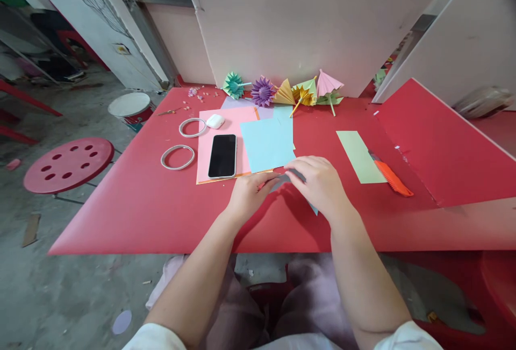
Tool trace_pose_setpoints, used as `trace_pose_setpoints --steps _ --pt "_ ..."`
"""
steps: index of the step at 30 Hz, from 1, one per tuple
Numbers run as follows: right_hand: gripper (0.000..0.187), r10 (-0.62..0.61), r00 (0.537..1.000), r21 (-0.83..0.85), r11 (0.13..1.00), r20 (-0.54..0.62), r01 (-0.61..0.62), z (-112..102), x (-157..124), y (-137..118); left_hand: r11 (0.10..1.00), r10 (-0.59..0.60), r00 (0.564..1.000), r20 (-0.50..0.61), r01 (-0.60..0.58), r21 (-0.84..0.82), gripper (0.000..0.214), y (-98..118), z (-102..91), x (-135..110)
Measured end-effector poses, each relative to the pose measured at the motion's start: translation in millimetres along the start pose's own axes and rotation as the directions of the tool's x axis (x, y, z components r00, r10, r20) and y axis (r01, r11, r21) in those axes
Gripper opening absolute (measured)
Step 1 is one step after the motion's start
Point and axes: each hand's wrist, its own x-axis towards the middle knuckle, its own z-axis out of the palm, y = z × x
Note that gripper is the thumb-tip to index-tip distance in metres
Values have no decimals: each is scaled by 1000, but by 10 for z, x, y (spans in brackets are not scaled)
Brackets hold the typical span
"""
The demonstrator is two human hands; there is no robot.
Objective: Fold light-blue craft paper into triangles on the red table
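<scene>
My left hand and my right hand meet above the front middle of the red table. Their fingers pinch a piece of light blue paper. Most of it is hidden; a corner pokes out below my right palm, and a shaded part shows between the fingertips. Just beyond my fingers lies a larger light blue sheet. A black phone rests on pink paper left of that sheet. To the right, an orange utility knife overlaps the edge of a pale green paper strip.
Two rolls of tape and a white earbud case sit at left. Folded paper umbrellas and a purple paper rosette line the wall. A red board leans at right. A pink stool stands beside the table.
</scene>
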Motion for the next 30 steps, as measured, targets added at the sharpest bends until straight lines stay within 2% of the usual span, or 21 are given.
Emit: trace_pose_setpoints --steps 4,8,11,14,17,19,26,30 --pt "17 -36 998 -99 995 -51 31 64 6 -66 998 -18 1000 3 18 54 20 6 -7 11" --pt "17 -4 999 -150 989 -53 -4 22 -26 -67 994 -9 1000 -22 11 109 21 0 -3 14" --pt "15 42 996 -142 988 -73 -52 0 -37 -39 991 -17 1000 -26 21 129 22 -10 6 10" --pt "16 20 997 -61 998 -76 -24 52 -14 -38 991 -26 1000 -11 27 135 22 -10 17 5" --pt "17 -47 999 24 999 -21 47 154 21 -78 990 -21 1000 2 20 136 22 -4 26 -3" --pt "18 -52 998 54 997 24 51 206 35 -107 992 -23 1000 11 22 125 23 -6 27 -7" --pt "11 109 985 99 987 133 -123 131 13 -28 998 -62 998 30 62 21 22 -26 -23 3" --pt "8 157 970 148 971 187 -185 70 7 63 994 -108 994 34 109 -18 24 -17 -53 11"
